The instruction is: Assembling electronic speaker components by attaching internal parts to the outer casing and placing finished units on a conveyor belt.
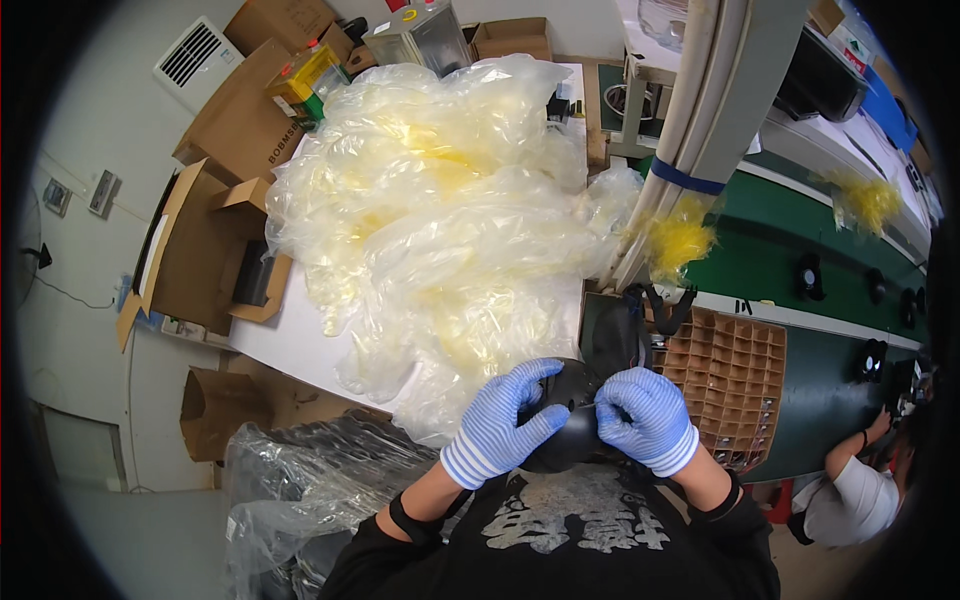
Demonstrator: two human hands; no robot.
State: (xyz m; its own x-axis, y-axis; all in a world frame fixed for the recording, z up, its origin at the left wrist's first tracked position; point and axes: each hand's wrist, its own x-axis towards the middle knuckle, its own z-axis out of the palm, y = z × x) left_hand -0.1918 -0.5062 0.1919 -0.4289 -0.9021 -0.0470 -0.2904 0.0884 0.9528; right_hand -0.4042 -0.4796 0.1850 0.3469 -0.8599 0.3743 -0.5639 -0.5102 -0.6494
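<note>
Close in front of my chest is a smooth, black, rounded object, its exact kind unclear. Wearing a blue-and-white striped glove, my left hand wraps round its left side, thumb across the front. My right hand, gloved the same way, is closed in a pinch at the right side of the object. A thin, pale, wire-like piece seems to stick out from its fingertips toward the black surface, too small to name. Behind the hands, another dark item stands at the table's edge.
Crumpled clear plastic bags cover the white table. A divided cardboard tray is at right on the green conveyor table, beside a white post. An open carton stands left, plastic-wrapped dark goods below. At far right a person sits.
</note>
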